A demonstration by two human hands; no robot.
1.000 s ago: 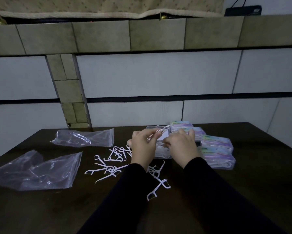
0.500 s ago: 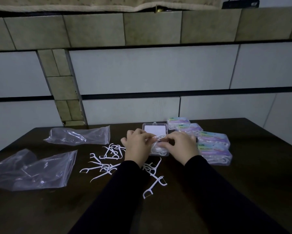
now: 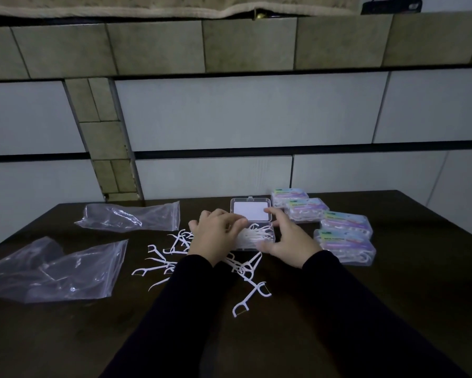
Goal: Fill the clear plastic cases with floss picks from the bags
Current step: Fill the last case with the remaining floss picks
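Note:
An open clear case (image 3: 267, 238) lies at the table's middle, its lid (image 3: 250, 211) flipped back flat and its base holding white floss picks (image 3: 258, 232). My left hand (image 3: 215, 237) rests over the base's left part, fingertips pressing on the picks inside. My right hand (image 3: 286, 241) is spread at the case's right side, with the index finger by the lid's right edge and the thumb at the front right corner. Several loose floss picks (image 3: 252, 293) lie scattered on the table in front of and left of the case.
Two crumpled clear plastic bags (image 3: 131, 216) (image 3: 52, 268) lie at the left. Several closed, filled cases with coloured labels (image 3: 345, 223) sit in a row to the right. The dark table (image 3: 393, 296) ends at a tiled wall (image 3: 229, 118) behind.
Both hands lowered from pinching picks above the case. The picks now lie in the base, the left fingers rest on them, and the right hand has spread open beside the case.

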